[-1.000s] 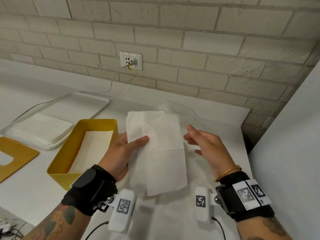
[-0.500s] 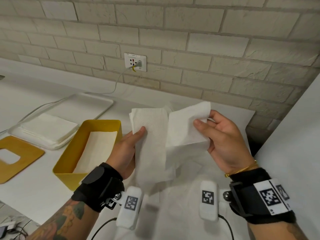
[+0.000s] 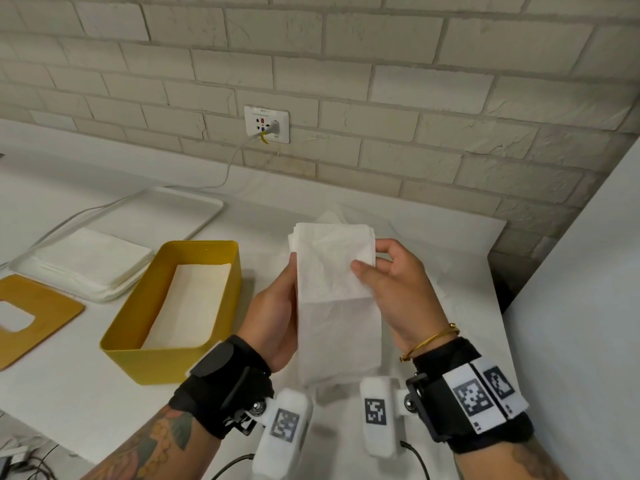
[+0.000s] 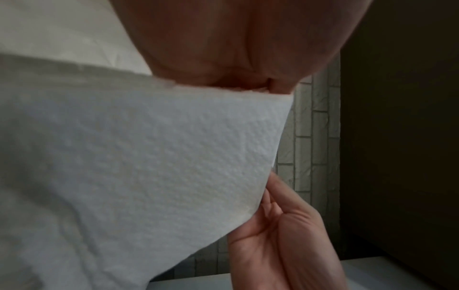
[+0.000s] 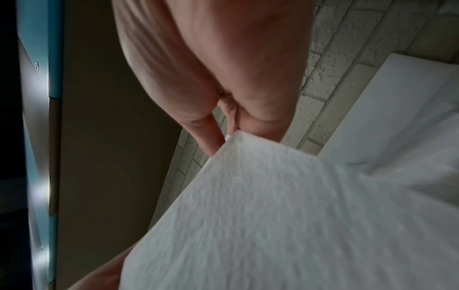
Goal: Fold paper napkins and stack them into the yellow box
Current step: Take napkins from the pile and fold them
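- Two hands share one napkin point(image 3: 337, 299), raised above the table point(image 3: 69, 403) just right of the yellow box point(image 3: 180, 358).
- My left hand point(image 3: 277, 313) grips the napkin's left edge, thumb in front, so the sheet hangs straight.
- My right hand point(image 3: 398, 289) pinches the right flap against the front; I judge this closes the fold.
- The box holds a folded napkin flat on its floor, open top ready for stacking.
- The tray point(image 3: 194, 206) at far left keeps the unfolded supply within reach.
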`<act>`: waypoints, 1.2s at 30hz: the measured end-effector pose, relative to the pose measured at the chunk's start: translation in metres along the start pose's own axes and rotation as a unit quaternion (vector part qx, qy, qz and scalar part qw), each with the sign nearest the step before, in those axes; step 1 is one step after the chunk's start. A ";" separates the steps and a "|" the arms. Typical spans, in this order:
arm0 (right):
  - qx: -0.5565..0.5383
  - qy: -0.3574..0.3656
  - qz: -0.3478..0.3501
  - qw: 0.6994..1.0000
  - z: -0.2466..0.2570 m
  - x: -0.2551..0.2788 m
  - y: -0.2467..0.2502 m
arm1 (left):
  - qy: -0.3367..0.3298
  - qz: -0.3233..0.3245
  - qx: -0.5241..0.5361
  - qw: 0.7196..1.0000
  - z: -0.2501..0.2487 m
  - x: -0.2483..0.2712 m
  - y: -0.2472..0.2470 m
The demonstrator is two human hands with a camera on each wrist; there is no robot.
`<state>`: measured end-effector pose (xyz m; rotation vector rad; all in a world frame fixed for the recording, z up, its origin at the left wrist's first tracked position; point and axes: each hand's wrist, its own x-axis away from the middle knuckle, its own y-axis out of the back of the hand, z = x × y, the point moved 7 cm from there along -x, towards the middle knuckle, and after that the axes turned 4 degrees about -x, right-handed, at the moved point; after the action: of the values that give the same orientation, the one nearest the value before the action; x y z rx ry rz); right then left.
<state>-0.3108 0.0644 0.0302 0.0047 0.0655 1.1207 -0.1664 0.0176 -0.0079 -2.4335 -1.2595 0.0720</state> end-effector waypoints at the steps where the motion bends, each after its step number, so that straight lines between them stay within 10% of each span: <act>1: 0.006 -0.003 -0.003 1.000 0.000 0.000 0.001 | 0.001 -0.005 0.001 1.000 0.001 -0.001 0.001; 21: 0.085 -0.166 0.131 0.974 -0.063 0.020 0.007 | -0.060 -0.091 -0.031 0.994 -0.036 -0.012 0.024; 36: -0.014 -0.095 0.181 0.979 -0.035 0.011 -0.020 | -0.060 -0.026 -0.053 0.996 -0.044 -0.009 0.005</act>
<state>-0.2903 0.0642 -0.0064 0.1029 -0.1270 1.4806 -0.1579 -0.0063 0.0294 -2.5175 -1.4123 0.1410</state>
